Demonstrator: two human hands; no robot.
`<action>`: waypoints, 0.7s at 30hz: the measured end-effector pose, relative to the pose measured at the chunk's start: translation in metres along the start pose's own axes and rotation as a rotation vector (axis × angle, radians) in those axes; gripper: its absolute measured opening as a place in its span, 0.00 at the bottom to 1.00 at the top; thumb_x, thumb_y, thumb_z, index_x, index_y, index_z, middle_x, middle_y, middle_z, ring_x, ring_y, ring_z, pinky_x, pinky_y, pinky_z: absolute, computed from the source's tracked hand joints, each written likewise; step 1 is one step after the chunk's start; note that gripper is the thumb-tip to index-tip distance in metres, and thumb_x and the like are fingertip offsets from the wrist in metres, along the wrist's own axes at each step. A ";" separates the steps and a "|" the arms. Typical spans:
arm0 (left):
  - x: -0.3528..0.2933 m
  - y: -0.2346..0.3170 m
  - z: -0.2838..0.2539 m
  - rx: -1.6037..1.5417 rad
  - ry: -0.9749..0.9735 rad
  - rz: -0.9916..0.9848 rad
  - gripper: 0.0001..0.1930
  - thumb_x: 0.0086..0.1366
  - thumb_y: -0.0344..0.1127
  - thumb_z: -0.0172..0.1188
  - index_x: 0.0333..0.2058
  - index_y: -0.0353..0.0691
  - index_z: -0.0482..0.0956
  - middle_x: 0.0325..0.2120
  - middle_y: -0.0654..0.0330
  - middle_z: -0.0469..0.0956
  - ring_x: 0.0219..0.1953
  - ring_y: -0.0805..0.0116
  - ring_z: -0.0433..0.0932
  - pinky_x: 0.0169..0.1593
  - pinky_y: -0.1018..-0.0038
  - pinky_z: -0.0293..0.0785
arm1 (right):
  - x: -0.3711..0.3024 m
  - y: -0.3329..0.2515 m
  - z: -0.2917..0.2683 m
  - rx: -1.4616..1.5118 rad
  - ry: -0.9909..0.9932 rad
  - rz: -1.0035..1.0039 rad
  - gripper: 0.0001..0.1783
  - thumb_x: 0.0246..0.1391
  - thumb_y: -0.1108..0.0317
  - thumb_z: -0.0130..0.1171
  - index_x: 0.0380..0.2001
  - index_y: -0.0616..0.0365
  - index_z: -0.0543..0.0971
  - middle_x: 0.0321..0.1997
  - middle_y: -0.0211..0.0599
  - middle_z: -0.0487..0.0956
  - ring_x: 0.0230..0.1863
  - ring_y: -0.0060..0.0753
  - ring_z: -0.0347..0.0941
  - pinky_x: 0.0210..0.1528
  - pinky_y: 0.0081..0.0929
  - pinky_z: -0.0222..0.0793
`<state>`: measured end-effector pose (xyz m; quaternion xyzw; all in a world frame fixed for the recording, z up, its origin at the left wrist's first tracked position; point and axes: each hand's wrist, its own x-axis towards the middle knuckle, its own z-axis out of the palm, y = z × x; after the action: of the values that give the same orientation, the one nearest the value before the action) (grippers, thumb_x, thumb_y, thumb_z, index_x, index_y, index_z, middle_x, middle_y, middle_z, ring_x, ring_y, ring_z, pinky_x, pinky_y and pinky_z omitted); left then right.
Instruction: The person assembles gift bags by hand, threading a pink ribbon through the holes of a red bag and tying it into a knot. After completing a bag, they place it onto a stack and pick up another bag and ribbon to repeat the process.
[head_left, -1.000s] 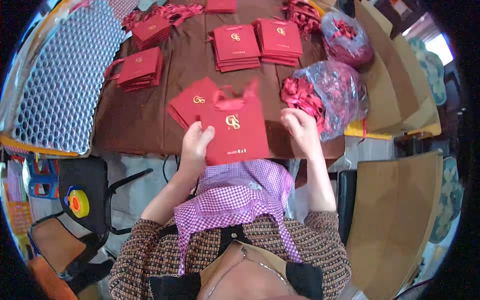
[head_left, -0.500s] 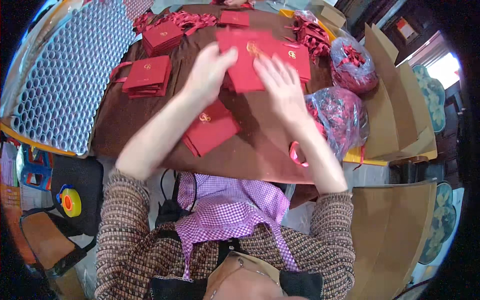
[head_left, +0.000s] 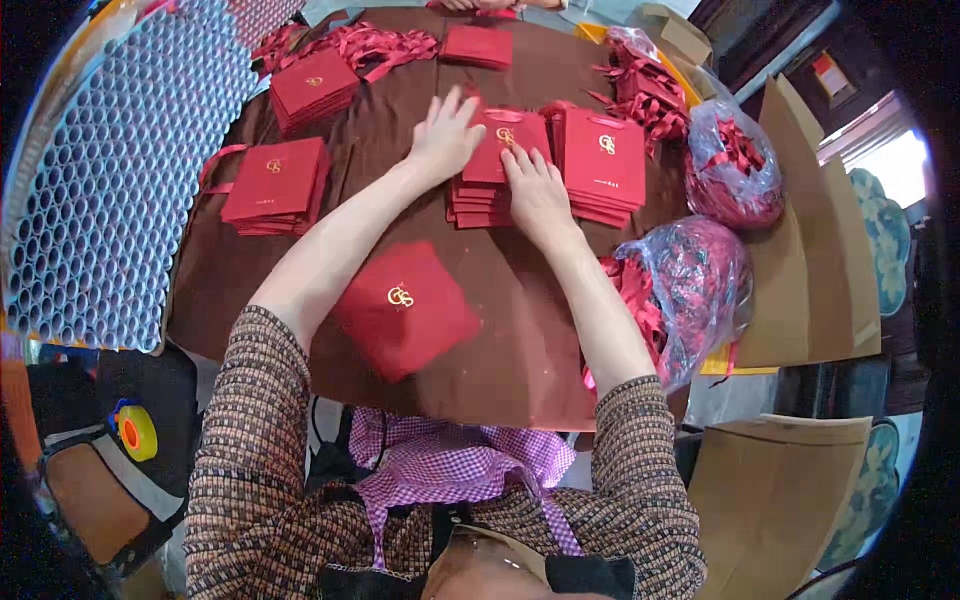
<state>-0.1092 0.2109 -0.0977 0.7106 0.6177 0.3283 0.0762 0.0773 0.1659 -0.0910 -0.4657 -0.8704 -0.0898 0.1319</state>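
On the brown-covered table, a stack of flat red gift bags [head_left: 488,170] with gold emblems lies in front of me. My right hand [head_left: 540,190] rests on its right side, fingers stretched over the top bag. By the stack's upper left edge is my left hand [head_left: 445,140], fingers spread and nothing visible in them. Close against the right side stands a second stack of red bags [head_left: 605,165]. Nearer to me, more red bags [head_left: 408,320] lie turned at an angle, a little blurred.
Two further bag stacks [head_left: 275,185] [head_left: 313,90] lie at left, and a small one [head_left: 476,46] at the back. Red ribbons [head_left: 375,45] are heaped behind. Plastic bags of ribbon [head_left: 735,160] [head_left: 695,290] line the right edge beside open cardboard boxes [head_left: 810,230]. Another person's hands [head_left: 480,5] show at the far edge.
The red bag that was between my hands now lies flat on the middle stack. My left hand has let go and spread its fingers. The whole view has shifted slightly.
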 end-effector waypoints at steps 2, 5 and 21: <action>-0.002 -0.001 0.011 0.184 -0.046 0.227 0.29 0.65 0.50 0.46 0.60 0.42 0.57 0.64 0.48 0.49 0.65 0.41 0.47 0.60 0.43 0.53 | -0.004 -0.003 -0.002 0.051 -0.096 0.025 0.31 0.48 0.77 0.46 0.59 0.61 0.62 0.65 0.48 0.59 0.66 0.52 0.54 0.64 0.44 0.53; 0.002 0.004 0.025 0.286 -0.303 0.154 0.31 0.66 0.52 0.43 0.62 0.41 0.54 0.66 0.49 0.45 0.66 0.41 0.43 0.62 0.45 0.49 | -0.004 0.008 0.015 0.171 -0.224 0.022 0.30 0.51 0.75 0.46 0.60 0.62 0.60 0.67 0.49 0.57 0.67 0.53 0.52 0.64 0.46 0.52; 0.006 -0.010 0.040 0.265 -0.211 0.099 0.33 0.63 0.60 0.45 0.63 0.55 0.54 0.66 0.52 0.43 0.66 0.42 0.43 0.60 0.41 0.50 | -0.035 0.003 0.003 0.165 0.318 -0.104 0.18 0.47 0.73 0.57 0.44 0.60 0.73 0.52 0.47 0.72 0.56 0.50 0.66 0.58 0.41 0.60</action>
<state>-0.0950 0.2306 -0.1322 0.7746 0.6081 0.1711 0.0300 0.0979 0.1414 -0.1048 -0.3876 -0.8659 -0.0974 0.3007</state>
